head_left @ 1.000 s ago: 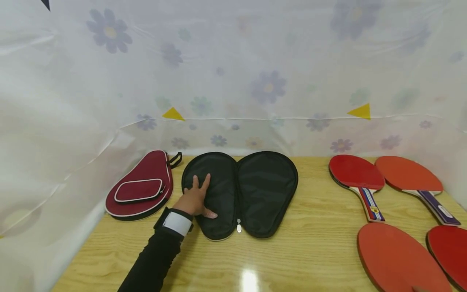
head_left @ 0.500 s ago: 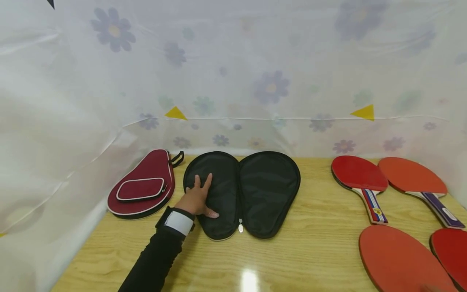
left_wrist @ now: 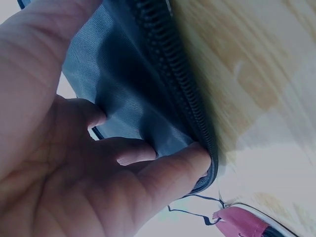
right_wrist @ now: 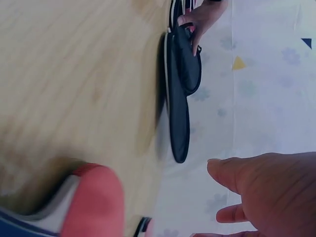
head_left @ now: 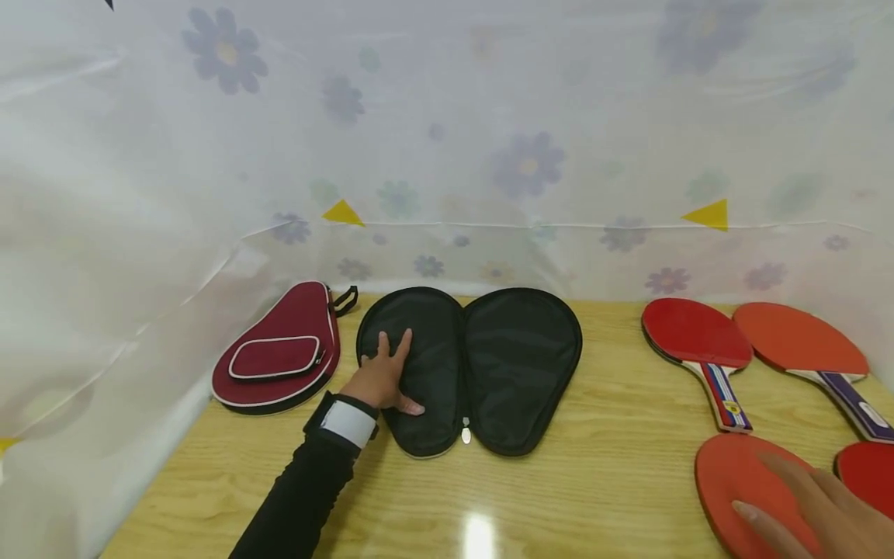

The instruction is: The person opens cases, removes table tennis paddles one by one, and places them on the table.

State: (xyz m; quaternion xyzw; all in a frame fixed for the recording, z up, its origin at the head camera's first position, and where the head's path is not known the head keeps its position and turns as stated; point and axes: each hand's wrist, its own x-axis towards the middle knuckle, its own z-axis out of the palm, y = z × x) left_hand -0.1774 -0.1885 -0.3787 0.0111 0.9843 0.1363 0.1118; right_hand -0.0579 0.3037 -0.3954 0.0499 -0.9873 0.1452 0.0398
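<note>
A table tennis bat case lies unfolded on the table, its black lining (head_left: pixel 520 365) facing up and its zipper pull (head_left: pixel 466 432) at the near end of the fold. My left hand (head_left: pixel 382 380) rests on the left half with fingers spread. In the left wrist view, one fingertip reaches the zipper teeth (left_wrist: pixel 175 64) along the edge. At lower right my right hand (head_left: pixel 813 505) hovers over an orange-red table tennis bat (head_left: pixel 726 473), its fingers extended and slightly blurred. The right wrist view has that hand's thumb and fingers apart, with nothing between them.
A closed maroon bat case (head_left: pixel 289 349) with a small zipped pocket lies at left. At right lie a red bat (head_left: pixel 687 330), an orange bat (head_left: pixel 799 338) and another red bat (head_left: pixel 869 473) partly out of frame. A flowered white sheet (head_left: pixel 447 140) hangs behind the table.
My right hand has come into view from the lower right, over the orange-red bat. The left hand stays on the black lining. The whole head view has shifted slightly.
</note>
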